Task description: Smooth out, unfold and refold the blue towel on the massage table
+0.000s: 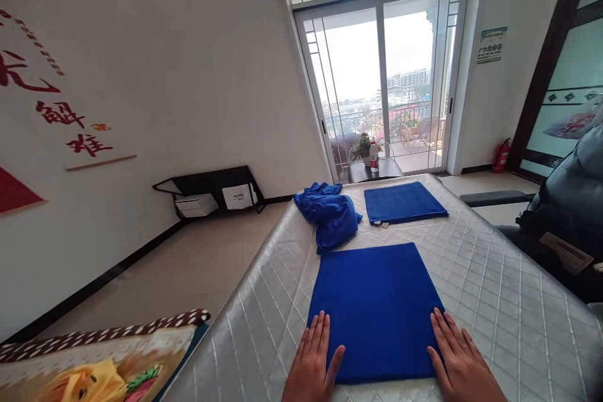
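Note:
A blue cloth (377, 308), folded into a flat, nearly square shape, lies on a white quilted mattress (494, 276). My left hand (313, 358) rests flat at its left edge, fingers stretched out and thumb over the cloth. At the right edge lies my right hand (459, 355), palm down with fingers extended. Beyond it, a second folded blue cloth (405, 202) shows a small white tag on its near edge. A crumpled blue cloth (330, 213) sits at the far left of the mattress, close to the nearer folded one.
A small dark table (360, 173) with a plant and a bottle (374, 157) stands past the mattress, before sliding glass doors. At right sits a person in a grey puffy jacket (575, 182). A patterned blanket (103, 364) lies lower left; a black rack (211, 185) is by the wall.

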A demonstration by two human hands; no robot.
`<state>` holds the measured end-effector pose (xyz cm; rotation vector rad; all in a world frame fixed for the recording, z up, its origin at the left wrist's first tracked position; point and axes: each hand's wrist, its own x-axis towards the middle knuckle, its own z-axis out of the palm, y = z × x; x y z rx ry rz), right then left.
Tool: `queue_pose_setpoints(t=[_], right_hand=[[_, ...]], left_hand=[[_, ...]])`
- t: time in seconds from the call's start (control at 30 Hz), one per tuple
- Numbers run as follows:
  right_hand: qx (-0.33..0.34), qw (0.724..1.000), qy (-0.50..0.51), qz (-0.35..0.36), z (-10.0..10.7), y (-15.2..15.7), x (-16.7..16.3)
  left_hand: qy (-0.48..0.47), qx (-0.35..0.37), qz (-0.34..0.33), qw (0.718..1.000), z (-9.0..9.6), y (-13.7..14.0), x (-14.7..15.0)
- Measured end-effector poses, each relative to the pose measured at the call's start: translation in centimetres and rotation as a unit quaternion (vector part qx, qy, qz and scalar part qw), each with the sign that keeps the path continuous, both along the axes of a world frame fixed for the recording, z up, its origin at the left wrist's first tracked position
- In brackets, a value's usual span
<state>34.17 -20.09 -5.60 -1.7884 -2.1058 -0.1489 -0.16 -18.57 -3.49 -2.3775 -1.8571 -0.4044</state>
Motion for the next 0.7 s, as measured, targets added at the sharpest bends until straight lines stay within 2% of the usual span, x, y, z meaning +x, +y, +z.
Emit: queue_pose_setpoints(t=[0.13,0.2,0.27,0.33,0.43,0.5,0.57,0.7], right_hand=[[0.022,0.999,-0.001,0.030,-0.8,0.2,0.2],[0.024,0.999,-0.002,0.043,-0.9,0.3,0.2],[0.023,0.999,0.002,0.040,-1.1,0.4,0.2],[0.023,0.999,0.007,0.028,-1.3,0.5,0.2],[0.016,0.999,0.003,0.029,-1.6,0.7,0.4],[0.001,1.000,-0.003,0.031,-1.5,0.6,0.6],[-0.017,0.999,-0.010,0.039,-1.0,0.4,0.7],[-0.029,0.998,-0.018,0.051,0.2,-0.2,0.5]], left_hand=[[0.001,0.064,-0.004,0.998,0.3,-0.1,0.5],[-0.002,0.086,-0.036,0.996,1.2,0.0,2.0],[0.003,0.067,-0.111,0.992,3.1,0.2,4.6],[0.014,0.012,-0.205,0.979,5.6,0.5,8.1],[-0.001,-0.051,-0.306,0.951,9.4,1.1,13.5],[-0.024,-0.074,-0.351,0.933,10.7,1.6,16.4],[-0.046,-0.089,-0.355,0.929,10.7,2.1,18.4],[-0.056,-0.104,-0.294,0.949,8.7,2.7,19.4]])
